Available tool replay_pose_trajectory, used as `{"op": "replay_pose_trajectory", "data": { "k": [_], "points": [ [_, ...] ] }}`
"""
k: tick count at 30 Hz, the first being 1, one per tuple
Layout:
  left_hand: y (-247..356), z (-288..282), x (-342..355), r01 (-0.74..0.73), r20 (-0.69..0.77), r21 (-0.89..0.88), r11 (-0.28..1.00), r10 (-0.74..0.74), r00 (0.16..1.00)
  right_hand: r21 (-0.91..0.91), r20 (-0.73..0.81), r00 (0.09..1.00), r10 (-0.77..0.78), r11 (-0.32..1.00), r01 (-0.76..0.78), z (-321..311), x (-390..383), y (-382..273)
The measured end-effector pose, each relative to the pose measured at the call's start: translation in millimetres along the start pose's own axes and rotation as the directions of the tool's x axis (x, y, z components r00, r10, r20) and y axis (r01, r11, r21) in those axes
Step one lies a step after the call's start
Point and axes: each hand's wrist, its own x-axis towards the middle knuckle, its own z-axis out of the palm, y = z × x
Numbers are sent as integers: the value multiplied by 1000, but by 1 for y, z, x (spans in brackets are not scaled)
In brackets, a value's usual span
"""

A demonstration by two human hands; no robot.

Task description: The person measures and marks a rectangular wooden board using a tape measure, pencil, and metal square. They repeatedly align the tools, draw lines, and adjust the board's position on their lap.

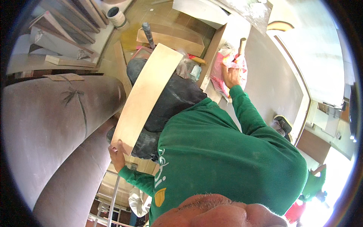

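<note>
A pale wooden board (146,97) extends from the left hand (117,156), thumb and fingers clamped on its near end. The board is lifted, not set down; its visible face is bare, and how much work remains cannot be told. The right hand (231,76) touches a pink bag (217,73), fingertips hidden, grip unclear. Beyond the left fingers, past the board's far end, lies a wooden piece (172,39).
</note>
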Motion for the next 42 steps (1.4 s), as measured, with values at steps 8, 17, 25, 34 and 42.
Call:
{"op": "replay_pose_trajectory", "data": {
  "k": [8,17,25,34,42],
  "points": [
    [-30,4,-9,-35,-56,-94,995,30,998,151,-139,990,16,989,6,11,-18,-11],
    [-36,13,4,-36,-51,-226,973,25,998,181,-173,985,-4,983,36,20,35,48],
    [-46,13,10,-74,-19,-240,968,72,997,279,-38,997,-69,957,76,-113,-2,33],
    [-50,11,10,-7,-17,-243,970,3,1000,545,-330,935,-132,782,302,-258,46,-33],
    [-24,20,-13,-103,-154,-200,974,73,985,248,-463,701,-542,680,690,-377,242,-126]
  ]
}}
